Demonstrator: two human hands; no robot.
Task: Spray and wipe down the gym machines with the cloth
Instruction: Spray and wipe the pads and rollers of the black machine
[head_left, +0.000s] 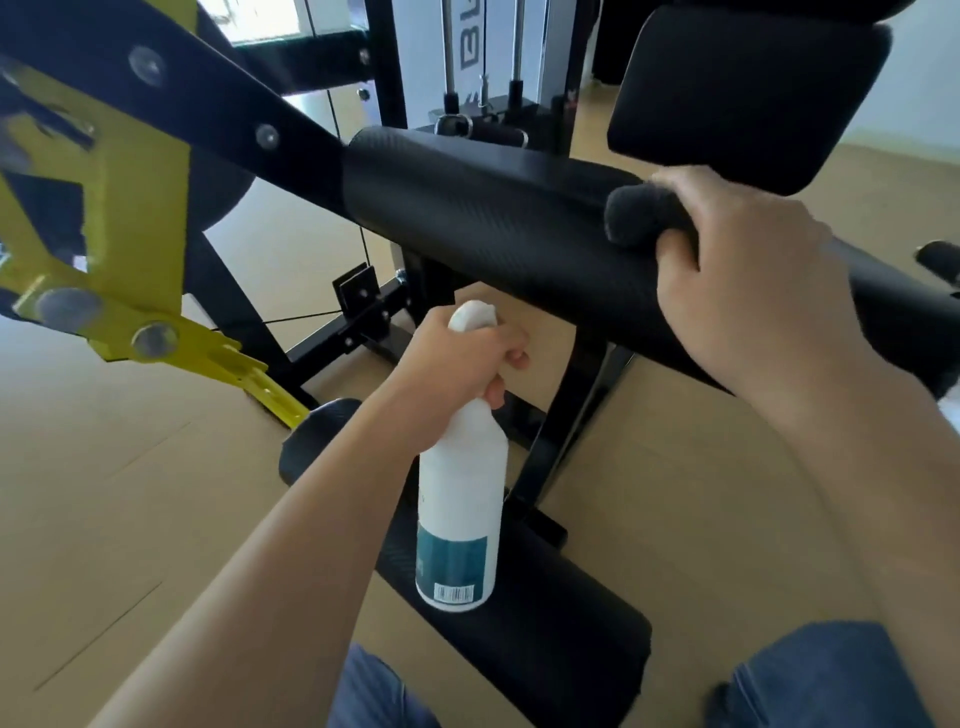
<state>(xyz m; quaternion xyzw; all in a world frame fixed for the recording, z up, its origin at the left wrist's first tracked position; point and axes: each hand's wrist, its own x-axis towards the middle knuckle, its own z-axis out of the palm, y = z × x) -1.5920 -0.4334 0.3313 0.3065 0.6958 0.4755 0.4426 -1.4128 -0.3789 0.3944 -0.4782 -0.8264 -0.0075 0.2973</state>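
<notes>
A long black padded roller (493, 218) of the gym machine crosses the middle of the view. My right hand (748, 275) grips a dark grey cloth (644, 215) and holds it against the roller's right part. Below the roller, my left hand (462, 374) grips the neck of a white spray bottle (460, 499) with a teal label, held upright with its white head poking out above my fingers. The bottle hangs in front of the machine's black seat pad (561, 623).
A yellow and black lever arm (135, 208) slants across the upper left. A black back pad (748, 93) stands at the upper right. The weight stack frame (488, 78) rises behind. Black steel legs (576, 410) run down to the tan floor (130, 493). My knees in blue jeans (810, 675) show at the bottom.
</notes>
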